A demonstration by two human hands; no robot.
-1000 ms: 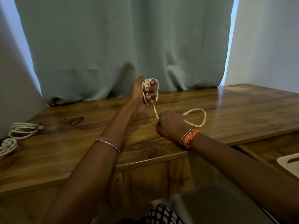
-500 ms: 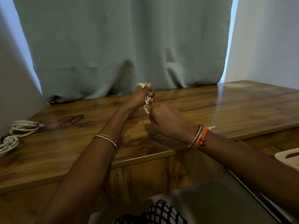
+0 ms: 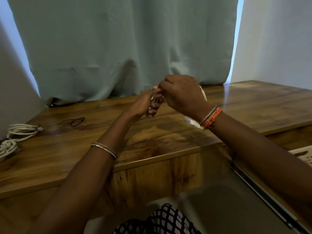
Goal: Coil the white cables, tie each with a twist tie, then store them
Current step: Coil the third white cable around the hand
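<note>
My left hand [image 3: 146, 103] grips a small coil of white cable, which is mostly hidden between the two hands above the middle of the wooden table [image 3: 168, 132]. My right hand [image 3: 182, 94] is raised against it and pinches the same white cable [image 3: 203, 94], whose loose strand runs behind the right hand. The cable's white plug end [image 3: 191, 122] hangs by my right wrist. Two more white cable bundles [image 3: 20, 130] lie at the table's far left. A black twist tie [image 3: 74, 121] lies on the table left of my hands.
A grey-green curtain [image 3: 126, 48] hangs behind the table's back edge. At the lower right, below the table top, a pale perforated tray [image 3: 302, 155] shows beside a grey surface [image 3: 228, 208].
My right hand has risen from below the coil to beside and above my left hand, carrying the cable strand up and round. The loop that lay on the table is gone.
</note>
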